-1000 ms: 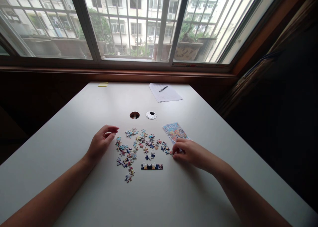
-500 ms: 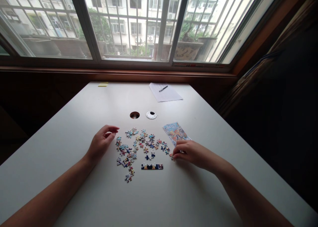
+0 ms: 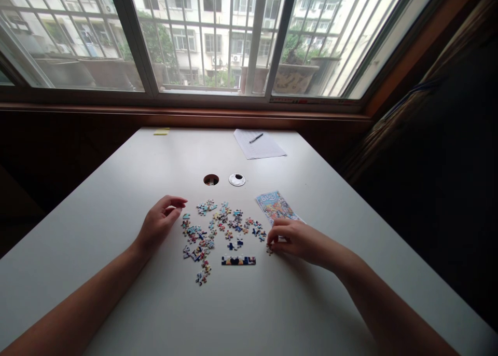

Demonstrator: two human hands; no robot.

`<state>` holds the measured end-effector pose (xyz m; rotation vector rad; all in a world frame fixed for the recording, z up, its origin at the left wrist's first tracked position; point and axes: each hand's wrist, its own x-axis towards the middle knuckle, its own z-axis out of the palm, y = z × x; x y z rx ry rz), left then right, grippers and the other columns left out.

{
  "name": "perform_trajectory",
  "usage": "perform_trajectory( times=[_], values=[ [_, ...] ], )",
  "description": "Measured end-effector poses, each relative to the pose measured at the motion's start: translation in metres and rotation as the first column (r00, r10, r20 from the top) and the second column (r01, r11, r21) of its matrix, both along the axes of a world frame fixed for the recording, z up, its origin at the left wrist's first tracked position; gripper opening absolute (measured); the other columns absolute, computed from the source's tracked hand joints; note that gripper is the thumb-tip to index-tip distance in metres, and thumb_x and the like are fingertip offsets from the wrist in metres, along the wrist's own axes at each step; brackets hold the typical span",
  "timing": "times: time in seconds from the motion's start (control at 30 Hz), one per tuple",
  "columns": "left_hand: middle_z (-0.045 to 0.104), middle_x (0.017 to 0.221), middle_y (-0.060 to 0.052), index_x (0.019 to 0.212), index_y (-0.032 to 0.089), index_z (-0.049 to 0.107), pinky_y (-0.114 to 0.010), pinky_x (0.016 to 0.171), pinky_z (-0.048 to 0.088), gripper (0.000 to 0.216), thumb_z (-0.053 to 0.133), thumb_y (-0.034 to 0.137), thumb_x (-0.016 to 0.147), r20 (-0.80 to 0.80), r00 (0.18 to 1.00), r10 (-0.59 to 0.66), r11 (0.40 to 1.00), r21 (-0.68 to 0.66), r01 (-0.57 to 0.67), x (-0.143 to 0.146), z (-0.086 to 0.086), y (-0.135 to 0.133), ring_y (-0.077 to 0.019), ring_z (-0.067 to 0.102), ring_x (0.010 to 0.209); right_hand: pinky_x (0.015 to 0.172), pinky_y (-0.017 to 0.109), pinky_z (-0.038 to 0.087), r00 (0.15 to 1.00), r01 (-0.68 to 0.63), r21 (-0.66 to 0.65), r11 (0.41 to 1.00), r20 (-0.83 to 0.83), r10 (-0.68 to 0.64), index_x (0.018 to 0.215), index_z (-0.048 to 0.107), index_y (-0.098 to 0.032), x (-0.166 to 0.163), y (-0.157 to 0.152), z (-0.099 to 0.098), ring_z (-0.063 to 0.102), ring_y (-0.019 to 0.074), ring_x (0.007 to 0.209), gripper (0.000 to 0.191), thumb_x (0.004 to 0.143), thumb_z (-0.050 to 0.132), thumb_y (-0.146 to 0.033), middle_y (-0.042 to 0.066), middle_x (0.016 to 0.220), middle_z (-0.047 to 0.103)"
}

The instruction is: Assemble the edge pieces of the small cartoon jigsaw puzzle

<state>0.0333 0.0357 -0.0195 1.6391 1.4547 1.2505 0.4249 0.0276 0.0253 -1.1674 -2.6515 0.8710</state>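
My right hand point(image 3: 290, 236) is closed in a pinch on a small puzzle piece point(image 3: 269, 250) at the right end of the loose pieces. My left hand point(image 3: 159, 221) rests on the table left of them, fingers loosely bent and slightly apart, with nothing visible in it. Between my hands lie many loose puzzle pieces point(image 3: 196, 234) in a scattered cluster. In front of them is a joined strip of pieces point(image 3: 238, 261), dark blue with tan parts. A small dark blue joined group point(image 3: 235, 244) lies just above the strip. My right fingers partly cover the colourful picture sheet point(image 3: 278, 205).
The white table point(image 3: 155, 304) reaches to a barred window point(image 3: 206, 39). It has a round cable hole point(image 3: 211, 180), with its cover point(image 3: 237, 179) beside it. Farther back are papers point(image 3: 264, 148), a pen point(image 3: 256, 138) and yellow sticky notes point(image 3: 161, 132). A dark curtain point(image 3: 428, 112) hangs at right.
My right fingers have shifted slightly and turned the puzzle piece, which now shows a paler side. My left hand stays almost still. The strip and the loose pieces look unchanged.
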Motion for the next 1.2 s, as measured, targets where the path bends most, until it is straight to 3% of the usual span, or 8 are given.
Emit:
perform_trajectory(
  times=[0.1,0.3,0.77,1.2],
  values=[
    [0.069,0.102,-0.007,0.104,0.018,0.069,-0.036,0.091,0.053,0.025,0.059,0.031,0.085,-0.002,1.0,-0.001,1.0,-0.006,0.001,0.0,0.001,0.0,-0.023,0.066,0.1,0.079,0.027,0.046,1.0,0.01,-0.002,1.0,0.006,-0.01,0.094,0.073,-0.026,-0.001,0.0,-0.003,0.064,0.0165,0.089,0.009,0.093,0.065,-0.03,0.002,0.102,0.067],
    [0.069,0.103,-0.008,0.104,0.018,0.068,-0.037,0.091,0.053,0.025,0.058,0.031,0.085,-0.009,1.0,-0.007,1.0,-0.018,0.006,0.0,0.002,-0.001,-0.0235,0.065,0.101,0.074,0.026,0.047,0.999,-0.026,-0.043,0.999,-0.023,0.026,0.109,0.072,-0.029,-0.003,-0.001,-0.009,0.063,0.0142,0.081,0.018,0.093,0.063,-0.03,0.003,0.103,0.065],
    [0.069,0.104,-0.008,0.104,0.017,0.069,-0.037,0.091,0.053,0.025,0.059,0.031,0.085,-0.004,1.0,-0.009,1.0,-0.024,0.009,-0.001,0.001,-0.001,-0.0235,0.065,0.101,0.077,0.026,0.047,1.0,-0.028,-0.038,0.999,-0.003,0.028,0.098,0.072,-0.025,-0.009,-0.002,-0.011,0.063,0.0163,0.086,0.011,0.092,0.064,-0.027,0.003,0.101,0.067],
    [0.07,0.104,-0.008,0.103,0.018,0.069,-0.037,0.091,0.054,0.026,0.059,0.033,0.085,-0.02,1.0,-0.001,1.0,-0.026,0.001,0.001,0.003,-0.001,-0.0243,0.066,0.101,0.079,0.029,0.048,0.995,0.096,0.01,0.995,0.038,-0.096,0.094,0.072,-0.023,-0.022,-0.007,-0.012,0.064,0.0184,0.086,0.008,0.088,0.068,-0.026,0.003,0.098,0.068]
  ],
)
